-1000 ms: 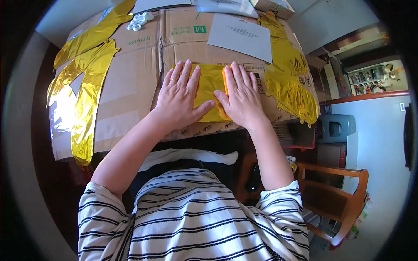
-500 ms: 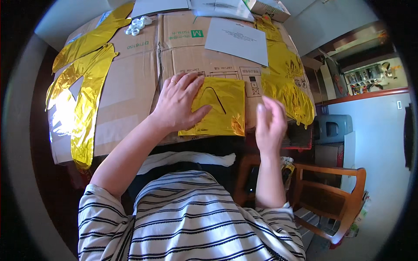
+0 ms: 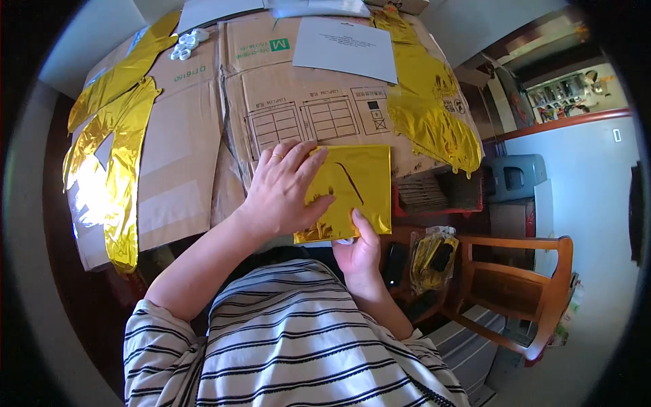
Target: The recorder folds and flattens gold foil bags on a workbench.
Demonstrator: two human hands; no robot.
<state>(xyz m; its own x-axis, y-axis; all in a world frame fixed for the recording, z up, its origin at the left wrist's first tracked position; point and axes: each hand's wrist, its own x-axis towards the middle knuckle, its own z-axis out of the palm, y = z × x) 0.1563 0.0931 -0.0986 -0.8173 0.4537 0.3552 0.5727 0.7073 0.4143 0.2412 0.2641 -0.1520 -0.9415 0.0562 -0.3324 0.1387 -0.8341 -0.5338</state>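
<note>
A folded gold foil balloon (image 3: 366, 176), pressed into a flat square with a thin dark line on top, overhangs the near edge of the cardboard. My left hand (image 3: 285, 186) lies on its left side, fingers stretched out and thumb resting on the foil. At the near edge, my right hand (image 3: 359, 251) pinches the balloon. Its thumb is on top, and its fingers are hidden beneath.
Flat gold foil pieces lie along the cardboard's left (image 3: 125, 169) and right (image 3: 434, 102). A white card (image 3: 346, 47) sits behind, with white ribbon rolls (image 3: 186, 45) far left. At right stand a wooden chair (image 3: 502, 271) and a grey-blue stool (image 3: 512, 178).
My right hand has come in from the right and taken hold of the balloon's near edge. The balloon has shifted toward me, with my left hand still on it.
</note>
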